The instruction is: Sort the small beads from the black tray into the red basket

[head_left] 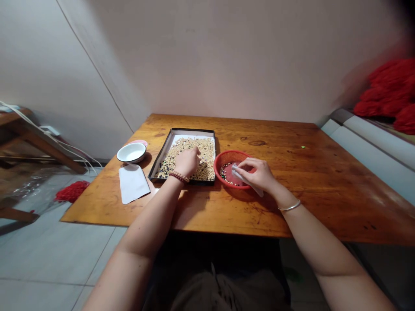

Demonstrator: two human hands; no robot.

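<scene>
A shallow black-edged tray (166, 149) with a white lining holds a wide layer of pale yellow beans (207, 170), with dark and green ones mixed in. Over the beans is my left hand (187, 161), fingers curled in and closed; what they hold, if anything, is hidden. My right hand (261, 172) pinches a thin, crumpled white piece (237, 170), paper or plastic, at the right rim of a red plastic basket (218, 166). Part of that white piece hangs below the hand, outside the basket. Several loose beans lie on the basket's bottom.
Left of the tray stands a white enamel bowl (131, 152) overlapping a pink round item (141, 142). A white sheet (133, 185) lies before it. A small green bit (303, 147) is on the wooden table (279, 136). Red material (389, 93) is piled at the right.
</scene>
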